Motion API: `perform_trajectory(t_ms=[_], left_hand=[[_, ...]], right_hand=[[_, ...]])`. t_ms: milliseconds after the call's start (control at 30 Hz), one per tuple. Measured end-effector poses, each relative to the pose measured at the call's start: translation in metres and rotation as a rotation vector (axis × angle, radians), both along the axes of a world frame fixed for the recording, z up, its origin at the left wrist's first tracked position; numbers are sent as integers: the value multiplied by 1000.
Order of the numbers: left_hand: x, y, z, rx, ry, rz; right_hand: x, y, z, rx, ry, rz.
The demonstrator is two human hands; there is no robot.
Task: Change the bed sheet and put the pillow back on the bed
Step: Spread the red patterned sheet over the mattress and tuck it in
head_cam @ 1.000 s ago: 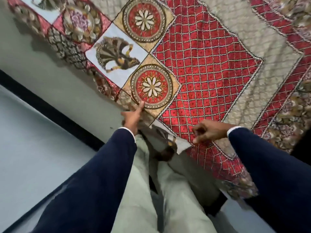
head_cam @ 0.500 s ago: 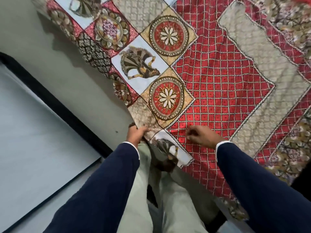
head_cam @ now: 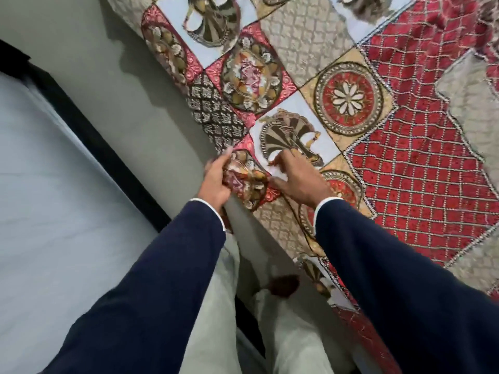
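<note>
Head view looks steeply down over both of my dark blue sleeves to the patterned bed sheet (head_cam: 405, 163), which is spread across the bed and fills the upper right of what I see, its red lattice field, beige panels and round flower medallions lying mostly flat. The sheet's edge runs diagonally from the top centre down toward the lower right, and along it the pale mattress side (head_cam: 140, 109) shows beneath. My left hand (head_cam: 216, 182) is at that edge, fingers curled round a bunched fold of the sheet where a red and gold medallion is crumpled. My right hand (head_cam: 299, 179) is just beside it, lying on top of the sheet with fingers spread and fairly straight, fingertips pressing on the white panel with the fan motif. The two hands are close but I cannot tell whether they touch. Below them are my light trousers (head_cam: 216, 306) and one foot near the bed's base. A black strip (head_cam: 89, 136) borders the light floor (head_cam: 54, 211) at left.
</note>
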State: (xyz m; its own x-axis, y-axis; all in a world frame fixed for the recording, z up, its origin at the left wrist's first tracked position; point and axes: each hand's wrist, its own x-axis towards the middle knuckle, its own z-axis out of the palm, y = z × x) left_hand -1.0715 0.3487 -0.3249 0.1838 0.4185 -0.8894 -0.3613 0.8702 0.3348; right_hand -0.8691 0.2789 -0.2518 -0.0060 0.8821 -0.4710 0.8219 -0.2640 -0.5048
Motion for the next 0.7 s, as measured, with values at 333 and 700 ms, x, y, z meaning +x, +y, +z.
perform_trajectory(t_ms=[333, 700], left_hand=[[-75, 86, 21, 410, 369, -613], [-75, 190, 16, 95, 15, -115]], right_hand=[[-70, 107, 10, -89, -70, 239], [-87, 218, 9, -207, -25, 151]])
